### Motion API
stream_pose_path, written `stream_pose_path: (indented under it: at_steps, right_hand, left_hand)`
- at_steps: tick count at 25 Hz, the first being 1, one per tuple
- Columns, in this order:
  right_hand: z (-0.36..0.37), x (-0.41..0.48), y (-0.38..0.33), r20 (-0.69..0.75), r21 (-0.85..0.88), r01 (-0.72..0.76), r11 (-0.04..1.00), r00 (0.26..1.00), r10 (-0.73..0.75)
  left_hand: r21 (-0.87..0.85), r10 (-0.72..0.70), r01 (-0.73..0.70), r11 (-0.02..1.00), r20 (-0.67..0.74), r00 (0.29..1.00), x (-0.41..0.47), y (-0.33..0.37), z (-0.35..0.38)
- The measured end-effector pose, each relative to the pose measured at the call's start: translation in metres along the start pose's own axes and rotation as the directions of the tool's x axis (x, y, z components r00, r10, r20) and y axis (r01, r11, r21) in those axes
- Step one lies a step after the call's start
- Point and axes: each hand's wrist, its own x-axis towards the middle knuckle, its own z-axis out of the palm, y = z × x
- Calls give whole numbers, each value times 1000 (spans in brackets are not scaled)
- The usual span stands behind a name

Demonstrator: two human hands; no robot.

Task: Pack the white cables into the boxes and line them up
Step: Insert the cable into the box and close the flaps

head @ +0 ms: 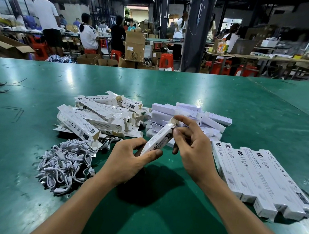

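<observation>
While the left hand (129, 162) grips the lower end of the box (157, 138), thumb along its near face and fingers wrapped behind, the right hand (190, 146) is up at the far end, forefinger and thumb pinching around the end flap (172, 121). So the box hangs above the table (170, 85) between both hands. Its long axis tilts up and away from the person, low end on the left, open end toward the upper right. That slant is what matters next imo. The row of boxes (255, 177) lies flat on the right, just beside the right forearm, and each one there runs roughly front to back. The held box would need to be laid flat and swung round to match, then set down at the near-left end of the row, and the right hand is clearly the nearer one for that. Can't really tell from this angle if the flap is fully tucked, or if a cable is actually inside, since the fingers cover the opening. The loose cables (65, 164) are heaped to the left, near the left forearm, and the heap of open boxes (95, 117) sits just behind them.
</observation>
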Motion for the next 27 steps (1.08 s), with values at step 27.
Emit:
stream_pose_path:
  at_steps: [27]
  right_hand:
    - [5, 8, -8, 257, 538, -582, 609, 802, 539]
  left_hand:
    - [199, 233, -208, 958, -113, 966, -5, 6, 6]
